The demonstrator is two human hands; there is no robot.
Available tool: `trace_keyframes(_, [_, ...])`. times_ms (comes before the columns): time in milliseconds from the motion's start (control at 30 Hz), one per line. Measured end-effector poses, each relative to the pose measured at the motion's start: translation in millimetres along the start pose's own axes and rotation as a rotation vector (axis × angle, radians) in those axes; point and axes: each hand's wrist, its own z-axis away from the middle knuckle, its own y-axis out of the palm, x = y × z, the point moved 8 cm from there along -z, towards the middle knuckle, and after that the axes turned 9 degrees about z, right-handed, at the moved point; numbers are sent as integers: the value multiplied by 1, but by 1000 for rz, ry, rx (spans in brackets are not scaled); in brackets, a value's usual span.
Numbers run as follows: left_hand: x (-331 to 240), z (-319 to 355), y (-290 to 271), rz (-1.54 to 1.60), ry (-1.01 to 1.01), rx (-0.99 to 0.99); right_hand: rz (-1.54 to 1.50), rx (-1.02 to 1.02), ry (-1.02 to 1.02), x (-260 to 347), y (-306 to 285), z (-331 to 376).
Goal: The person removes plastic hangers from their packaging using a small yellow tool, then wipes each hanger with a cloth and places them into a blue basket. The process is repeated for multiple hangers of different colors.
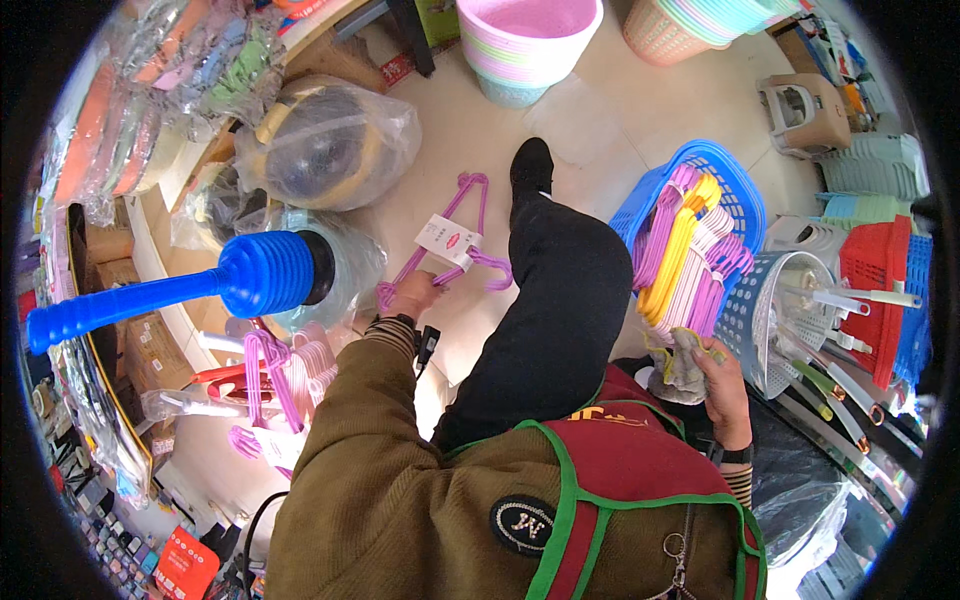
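Observation:
My left hand (pixel 413 294) is closed on a bundle of purple clothes hangers (pixel 484 208), low over the floor left of my leg. A white card label (pixel 448 240) is wrapped across the bundle. On the other side, my right hand (pixel 726 392) grips a crumpled grey cloth (pixel 682 366). Just beyond that cloth, a blue plastic basket (pixel 738 192) is filled with more hangers, purple, yellow (pixel 672 255) and pale pink ones. The cloth partly covers the near ends of those hangers.
At left, a blue plunger (pixel 265 275) juts out near plastic-wrapped goods (pixel 325 140); more hangers (pixel 265 375) lie below it. Stacked pink buckets (pixel 530 25) stand ahead. A grey-blue basket of utensils (pixel 765 300) and red baskets (pixel 875 285) line the right.

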Motion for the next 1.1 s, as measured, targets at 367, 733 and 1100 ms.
trace_keyframes(367, [-85, 66, -85, 1014, 175, -145, -386, -59, -122, -11, -19, 32])
trace_keyframes(733, [-259, 289, -144, 995, 768, 83, -583, -5, -497, 67, -24, 109])
trace_keyframes(1100, [-429, 409, -9, 683, 1042, 518, 662, -859, -1442, 204, 36, 252])
